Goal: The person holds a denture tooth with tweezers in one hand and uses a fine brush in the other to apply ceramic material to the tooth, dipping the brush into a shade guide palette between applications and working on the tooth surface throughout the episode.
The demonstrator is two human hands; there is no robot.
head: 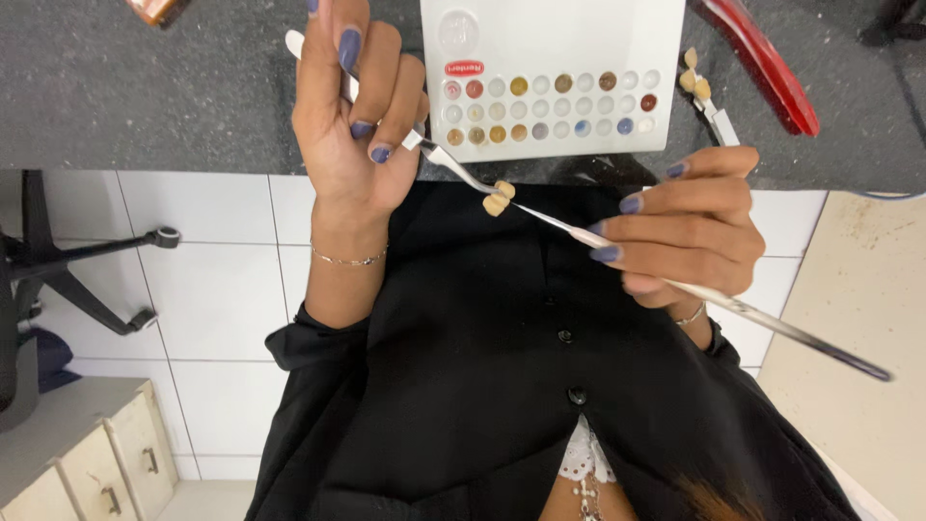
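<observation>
Hands work over the edge of a dark speckled worktop (116, 87), seen from above, with a black buttoned shirt (540, 386) and white floor tiles (222, 280) below them.

At the far left, a black chair base (77, 270) stands on the tiles, and a beige drawer unit (87, 463) is in the lower corner. Next comes the left hand (352, 116). Its fingers are curled and closed around a thin white-handled holder (439, 159) with a metal stem. On the end of this stem sit small cream-coloured tooth pieces (499, 197), between both hands and just in front of the worktop edge.

Behind them, on the worktop, lies a white palette (550, 39) with rows of small round wells holding yellow, brown, red and blue colours.

The right hand (685, 241) pinches a slim brush-like tool (733, 309) between thumb and fingers. The fine tip of the tool touches the tooth pieces, and its long metal handle runs out to the lower right.

Above this hand a second holder with tooth samples (699, 87) rests on the worktop, just beside a red object (762, 68).
</observation>
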